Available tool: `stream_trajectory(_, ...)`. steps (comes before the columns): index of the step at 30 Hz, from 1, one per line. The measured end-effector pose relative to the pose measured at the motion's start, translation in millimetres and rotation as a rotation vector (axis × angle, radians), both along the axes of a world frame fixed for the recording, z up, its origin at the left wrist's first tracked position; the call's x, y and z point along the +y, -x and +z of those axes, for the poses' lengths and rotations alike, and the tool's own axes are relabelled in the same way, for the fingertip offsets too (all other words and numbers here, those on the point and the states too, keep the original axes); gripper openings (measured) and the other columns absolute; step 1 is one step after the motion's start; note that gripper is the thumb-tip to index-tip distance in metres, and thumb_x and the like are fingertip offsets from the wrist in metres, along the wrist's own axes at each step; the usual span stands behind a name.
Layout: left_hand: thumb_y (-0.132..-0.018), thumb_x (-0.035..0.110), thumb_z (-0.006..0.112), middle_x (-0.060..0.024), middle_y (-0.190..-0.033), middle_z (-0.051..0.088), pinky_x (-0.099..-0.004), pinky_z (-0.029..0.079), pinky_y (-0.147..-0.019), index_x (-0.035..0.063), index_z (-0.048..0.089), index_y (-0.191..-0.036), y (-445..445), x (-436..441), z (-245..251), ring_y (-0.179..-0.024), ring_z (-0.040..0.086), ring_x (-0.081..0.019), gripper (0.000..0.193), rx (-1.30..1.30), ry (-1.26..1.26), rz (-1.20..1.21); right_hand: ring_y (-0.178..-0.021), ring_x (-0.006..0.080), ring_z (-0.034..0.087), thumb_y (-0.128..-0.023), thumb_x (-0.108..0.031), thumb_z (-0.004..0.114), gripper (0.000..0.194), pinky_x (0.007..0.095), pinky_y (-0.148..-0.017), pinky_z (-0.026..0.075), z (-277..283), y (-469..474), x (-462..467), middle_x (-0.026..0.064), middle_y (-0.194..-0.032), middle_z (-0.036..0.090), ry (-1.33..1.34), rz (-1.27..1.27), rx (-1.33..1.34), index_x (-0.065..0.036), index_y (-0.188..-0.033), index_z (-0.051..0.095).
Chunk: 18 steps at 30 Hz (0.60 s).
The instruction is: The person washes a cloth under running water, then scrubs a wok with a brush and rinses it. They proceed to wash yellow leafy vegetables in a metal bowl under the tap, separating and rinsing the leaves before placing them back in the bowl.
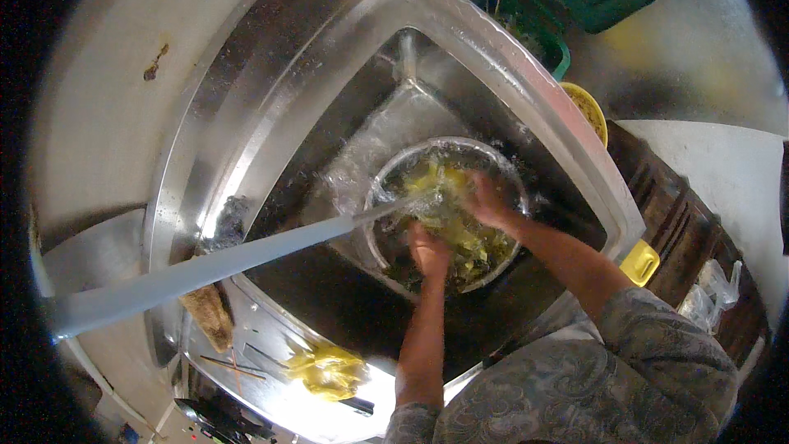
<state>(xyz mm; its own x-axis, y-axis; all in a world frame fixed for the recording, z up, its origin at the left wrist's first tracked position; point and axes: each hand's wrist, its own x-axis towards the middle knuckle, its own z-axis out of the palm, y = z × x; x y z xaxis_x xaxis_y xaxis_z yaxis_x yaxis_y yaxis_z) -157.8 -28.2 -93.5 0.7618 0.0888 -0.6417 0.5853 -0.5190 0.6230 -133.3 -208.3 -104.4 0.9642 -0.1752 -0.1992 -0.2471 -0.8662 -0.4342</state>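
Note:
In the sink [382,129] stands a round metal bowl [466,143] with water and yellow-green leafy vegetables [471,253]. My left hand [428,250] is in the bowl near its lower left, at the edge of the leaves. On the right side of the bowl, my right hand [490,200] reaches in among the leaves. Both hands are blurred, and splashing water partly hides the fingers, so their grip cannot be made out. A stream of water runs from a long pale pipe or hose [209,268] into the bowl, between the hands.
A green plastic container [558,52] and a yellow tub [585,111] stand beyond the right rim. A yellow plastic handle [641,263] and a clear plastic bag [712,296] lie right. At lower left are a yellow plastic bag [327,370], a brown object [208,317] and dark mesh scourers [227,225].

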Motion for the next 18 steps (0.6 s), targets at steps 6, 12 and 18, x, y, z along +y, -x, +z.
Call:
stream_trajectory(6, -0.072, 0.028, 0.071, -0.0309, -0.128, 0.04, -0.05, 0.039, -0.094, 0.0011, 0.03, -0.137, -0.6, 46.4, 21.3, -0.113, 0.042, -0.0454, 0.082, -0.221, -0.322, -0.351, -0.118, 0.0326, 0.044, -0.076, -0.028, 0.067, 0.073, 0.0414, -0.097, 0.035, 55.1, -38.4, -32.0, 0.0185, -0.127, 0.046, -0.206, 0.41, 0.369, -0.006, -0.136, 0.032)
stream_trajectory(12, -0.06, 0.029, 0.081, -0.0325, -0.134, 0.027, -0.0502, 0.04, -0.09, 0.0159, 0.011, -0.143, 57.9, 8.9, 67.9, -0.109, 0.044, -0.0485, 0.11, -0.088, -0.462, -0.653, -0.115, 0.032, 0.045, -0.072, -0.038, 0.072, 0.084, 0.0411, -0.097, 0.035, 59.8, -25.1, -14.8, 0.0181, -0.126, 0.047, -0.41, 0.412, 0.296, -0.008, -0.138, 0.03)
stream_trajectory(18, -0.065, 0.006, 0.068, -0.0178, -0.107, 0.061, -0.0353, 0.043, -0.089, 0.0073, 0.037, -0.134, 43.9, 8.6, 33.6, -0.1, 0.058, -0.024, 0.075, 0.0, 0.105, -0.103, -0.107, 0.0295, 0.051, -0.072, -0.024, 0.068, 0.059, 0.0386, -0.091, 0.04, 43.9, -3.2, -15.6, 0.0185, -0.116, 0.054, -0.8, 0.207, 0.603, -0.001, -0.121, 0.047)
